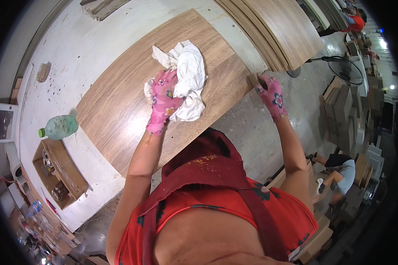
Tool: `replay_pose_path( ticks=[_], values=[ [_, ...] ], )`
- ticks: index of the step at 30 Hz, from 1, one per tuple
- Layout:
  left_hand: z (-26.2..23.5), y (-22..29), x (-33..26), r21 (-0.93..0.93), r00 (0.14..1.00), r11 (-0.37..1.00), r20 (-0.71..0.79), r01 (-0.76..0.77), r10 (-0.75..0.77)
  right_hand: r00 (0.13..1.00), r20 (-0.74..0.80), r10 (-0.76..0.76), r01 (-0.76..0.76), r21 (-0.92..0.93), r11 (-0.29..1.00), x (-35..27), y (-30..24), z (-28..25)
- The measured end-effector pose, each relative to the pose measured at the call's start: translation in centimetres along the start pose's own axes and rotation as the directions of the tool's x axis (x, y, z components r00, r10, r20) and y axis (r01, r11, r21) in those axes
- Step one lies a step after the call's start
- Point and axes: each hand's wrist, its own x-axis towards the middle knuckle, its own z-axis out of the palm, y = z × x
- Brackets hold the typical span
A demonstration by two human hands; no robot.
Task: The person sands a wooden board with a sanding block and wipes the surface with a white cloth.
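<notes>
A wood-grain panel (115, 97) lies flat on the white worktable in front of me. My left hand (164, 99), in a pink flowered glove, presses a crumpled white cloth (190, 84) against the panel, its fingers bent into the folds. At the panel's right-hand edge is my right hand (272, 97), in a matching glove. Its fingers are closed on a small brown block-like piece (254, 80), which sits at the panel's corner; its exact kind is unclear.
A greenish plastic bottle (61, 127) and an open cardboard box (62, 172) stand left of the panel. Stacked wood-grain boards (278, 31) are at the far right. Beyond lie a black fan (345, 70) and a crouching person (342, 172). Another person (356, 22) is farther back.
</notes>
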Motion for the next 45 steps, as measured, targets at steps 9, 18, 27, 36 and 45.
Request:
replay_pose_path(
  ticks=[9,18,27,36,45],
  values=[
    [-1.1,1.5,0.1,0.037,0.996,0.999,0.08,0.03,-0.033,0.887,-0.035,-0.46,0.443,-0.212,0.871,14.1,-6.0,6.3],
    [-1.1,1.8,0.2,0.054,0.998,0.998,0.061,0.015,-0.018,0.774,-0.019,-0.633,0.633,0.068,0.771,22.9,-12.4,5.8],
    [-1.0,1.5,0.3,0.037,1.0,0.999,0.0,0.008,-0.008,0.948,0.101,-0.3,0.299,0.029,0.954,2.3,0.9,-0.6],
    [0.2,-0.2,-0.1,-0.12,0.997,0.99,-0.015,0.07,-0.073,0.985,-0.161,-0.056,0.093,0.234,0.968,-3.5,1.7,0.4],
    [0.0,0.3,0.0,-0.212,0.997,0.976,-0.05,0.047,-0.059,0.929,-0.252,-0.271,0.336,0.266,0.903,-16.3,-8.9,10.0]
  ],
)
